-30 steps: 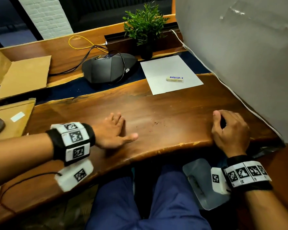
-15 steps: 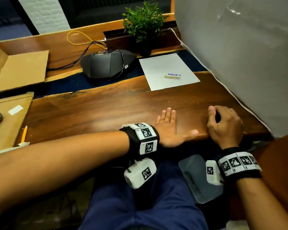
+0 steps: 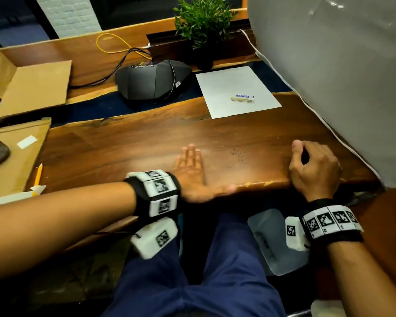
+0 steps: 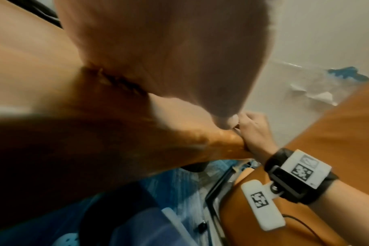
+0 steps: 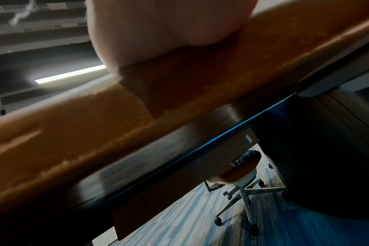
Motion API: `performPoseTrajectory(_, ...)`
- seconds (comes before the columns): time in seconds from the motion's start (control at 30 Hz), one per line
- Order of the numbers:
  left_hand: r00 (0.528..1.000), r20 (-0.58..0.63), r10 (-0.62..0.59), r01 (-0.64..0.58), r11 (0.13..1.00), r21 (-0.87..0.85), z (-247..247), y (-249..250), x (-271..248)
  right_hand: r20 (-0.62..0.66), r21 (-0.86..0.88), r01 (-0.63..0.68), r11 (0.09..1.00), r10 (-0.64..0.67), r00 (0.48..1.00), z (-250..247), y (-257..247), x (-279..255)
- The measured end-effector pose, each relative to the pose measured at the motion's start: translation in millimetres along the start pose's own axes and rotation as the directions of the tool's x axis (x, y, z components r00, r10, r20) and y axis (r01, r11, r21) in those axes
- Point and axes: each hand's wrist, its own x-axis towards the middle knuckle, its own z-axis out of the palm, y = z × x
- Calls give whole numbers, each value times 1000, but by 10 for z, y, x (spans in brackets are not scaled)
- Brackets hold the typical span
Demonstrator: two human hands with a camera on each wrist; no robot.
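Flat and wide, my left hand (image 3: pixel 190 172) lies palm-down on the wooden table (image 3: pixel 124 145), fingers straight and close together, thumb stretched out along the rounded front edge. Near my fingertips, to the right, a scatter of fine dark specks (image 3: pixel 237 153) dots the glossy, grained slab. My right hand (image 3: pixel 313 170) sits on the same edge, well apart from the left, fingers curled over and thumb raised. A dark gap shows inside the curl, and I cannot tell whether anything is held there. Below that wrist, lower than the table's edge, a pale translucent plastic tray (image 3: pixel 272 248) shows. Farther back, a small rectangular eraser (image 3: pixel 242 98) rests on a smooth white sheet of paper (image 3: pixel 215 92).
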Motion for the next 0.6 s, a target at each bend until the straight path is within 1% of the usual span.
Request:
performPoseTrajectory(0.1, 988, 4, 154, -154, 988, -31, 8, 464, 94, -5, 10, 4, 1000, -4, 1000, -2, 1, 1)
performPoseTrajectory(0.17, 967, -3, 257, -256, 965, -57, 6, 723, 129, -5, 18, 6, 1000, -6, 1000, -10, 13, -7)
performPoseTrajectory(0.23, 946, -36, 323, -325, 936, -133, -50, 807, 156, -5, 29, 14, 999, -14, 1000, -6, 28, -8)
performPoseTrajectory(0.3, 939, -100, 328, -342, 921, -190, -165, 689, 159, -3, 31, 19, 999, -19, 1000, -5, 43, 0)
performPoseTrajectory(0.37, 953, -146, 266, -291, 937, -194, -327, 410, 133, -7, 31, 17, 999, -17, 1000, -4, 44, 2)
performPoseTrajectory(0.4, 968, -152, 201, -229, 954, -195, -417, 230, 117, -9, 33, 14, 999, -13, 1000, -4, 37, 2)
performPoseTrajectory(0.47, 990, -138, 35, -61, 980, -190, -583, -179, 126, -12, 38, 2, 999, -1, 1000, -2, 21, -1)
performPoseTrajectory(0.53, 989, -102, -110, 95, 985, -143, -664, -560, 215, -11, 28, -2, 1000, 3, 1000, -2, 15, -2)
performPoseTrajectory(0.57, 987, -82, -141, 134, 987, -86, -649, -686, 267, -12, 25, 1, 1000, 0, 1000, -3, 13, -3)
performPoseTrajectory(0.6, 988, -64, -144, 142, 989, -27, -604, -742, 312, -14, 25, 2, 1000, -1, 1000, -3, 10, -3)
